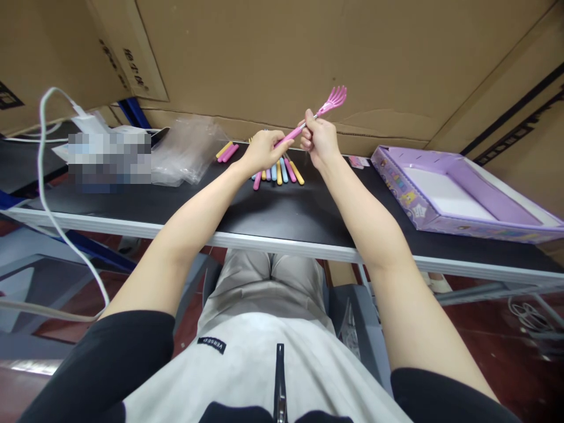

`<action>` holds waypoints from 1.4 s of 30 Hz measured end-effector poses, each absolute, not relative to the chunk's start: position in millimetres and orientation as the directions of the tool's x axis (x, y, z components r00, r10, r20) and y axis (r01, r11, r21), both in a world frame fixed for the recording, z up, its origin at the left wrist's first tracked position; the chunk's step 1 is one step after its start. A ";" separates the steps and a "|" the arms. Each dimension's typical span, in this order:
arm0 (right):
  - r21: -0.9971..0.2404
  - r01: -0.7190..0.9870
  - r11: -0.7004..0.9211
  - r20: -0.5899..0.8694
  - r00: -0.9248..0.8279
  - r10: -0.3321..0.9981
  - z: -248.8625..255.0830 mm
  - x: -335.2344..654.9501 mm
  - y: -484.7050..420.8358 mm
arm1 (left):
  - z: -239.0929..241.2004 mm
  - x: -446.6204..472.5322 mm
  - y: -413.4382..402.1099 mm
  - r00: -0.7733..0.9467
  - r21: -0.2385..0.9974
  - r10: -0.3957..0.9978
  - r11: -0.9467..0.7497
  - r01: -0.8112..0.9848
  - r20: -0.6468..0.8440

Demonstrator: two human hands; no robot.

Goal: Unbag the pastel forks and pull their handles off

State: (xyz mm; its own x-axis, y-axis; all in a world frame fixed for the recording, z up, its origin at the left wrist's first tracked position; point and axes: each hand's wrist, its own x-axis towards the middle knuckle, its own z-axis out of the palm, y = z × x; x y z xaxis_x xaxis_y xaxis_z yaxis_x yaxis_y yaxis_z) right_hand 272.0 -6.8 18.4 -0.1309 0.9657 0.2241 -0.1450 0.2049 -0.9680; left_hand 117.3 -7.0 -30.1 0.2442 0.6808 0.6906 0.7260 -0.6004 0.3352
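Both hands grip a pink back scratcher (pixel 333 101) with a claw-like head and a short metal shaft, tilted up to the right above the table. My left hand (pixel 264 151) closes round its pink handle. Higher up, by the metal part near the claw, my right hand (pixel 321 138) holds it with curled fingers. Below and between the hands lie several colourful handles (pixel 282 171) in pink, yellow, blue and purple, partly hidden by my left hand. To the left, a few loose pink and yellow handles (pixel 227 153) rest on the black tabletop (pixel 282 214).
An open purple box (pixel 440 212) stands at the right, with small cards (pixel 358 161) near its left corner. Clear plastic bags (pixel 185 150) lie at the left beside a blurred-out object (pixel 108 161). A white cable (pixel 46 176) hangs over the edge. Cardboard (pixel 273 59) walls the back.
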 end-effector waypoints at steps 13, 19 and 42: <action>-0.967 -0.103 0.231 0.234 -0.016 0.972 29.4 301.5 13.5 | -27.1 120.3 -15.6 0.280 0.311 0.729 -0.561 0.767 0.624; -0.917 -0.263 0.300 0.180 0.400 0.899 31.3 402.5 31.7 | -33.9 53.4 -4.9 -0.033 0.366 0.855 -0.186 0.912 0.517; -0.971 0.238 0.025 0.050 0.101 0.994 -9.6 368.4 32.6 | -59.8 28.7 4.7 -0.215 0.320 0.937 0.121 0.940 0.275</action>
State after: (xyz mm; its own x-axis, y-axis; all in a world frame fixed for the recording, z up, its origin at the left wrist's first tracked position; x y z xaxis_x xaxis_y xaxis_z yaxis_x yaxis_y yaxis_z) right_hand 368.4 32.6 -9.6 0.1005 0.9937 0.0498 0.2379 0.0246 -0.9710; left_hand 28.7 4.7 -59.8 -0.2148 0.9370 0.2753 0.9396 0.1214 0.3199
